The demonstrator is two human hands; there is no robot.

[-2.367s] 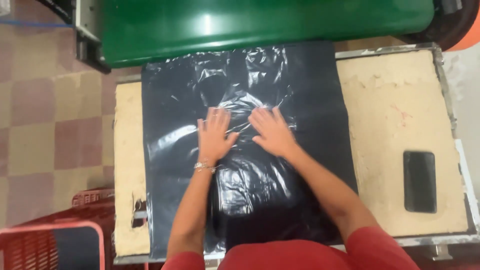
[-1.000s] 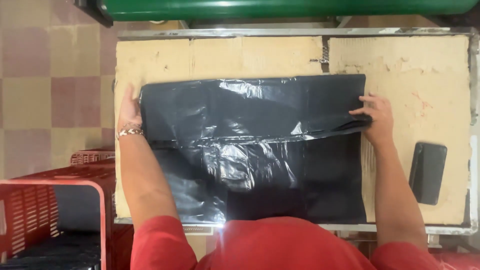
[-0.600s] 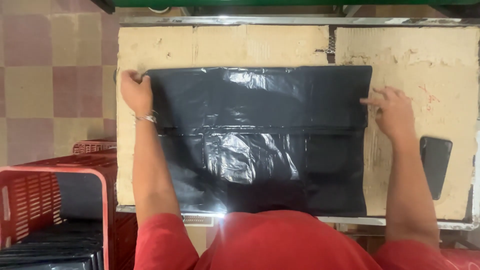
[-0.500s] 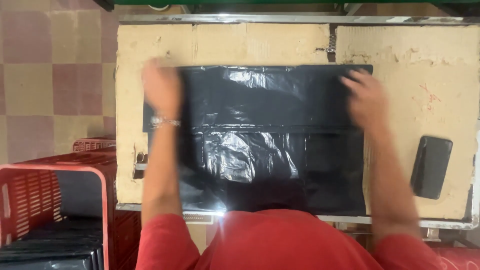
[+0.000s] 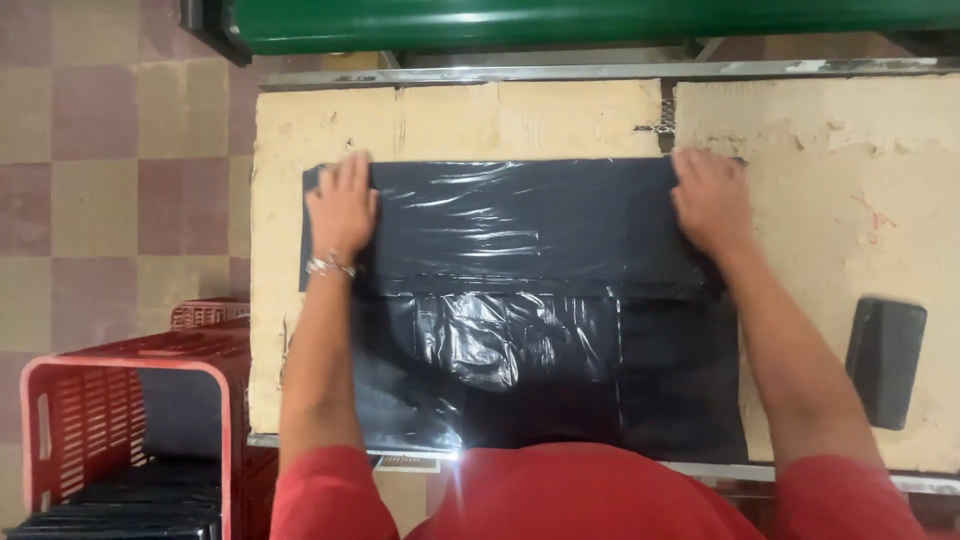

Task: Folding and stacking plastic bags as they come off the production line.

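A black plastic bag lies flat on the worn tan table top, with its upper part folded down over the lower part. My left hand presses flat on the fold's left end, a metal bracelet at its wrist. On the fold's right end lies my right hand, also flat with fingers spread. Neither hand grips anything.
A dark phone lies on the table at the right. A red plastic crate with dark folded bags inside stands on the tiled floor at the lower left. A green machine body runs along the table's far side.
The bag was spread and smoothed, then its far part was folded toward me. My hands moved from the fold's outer corners to lie flat on top of its ends.
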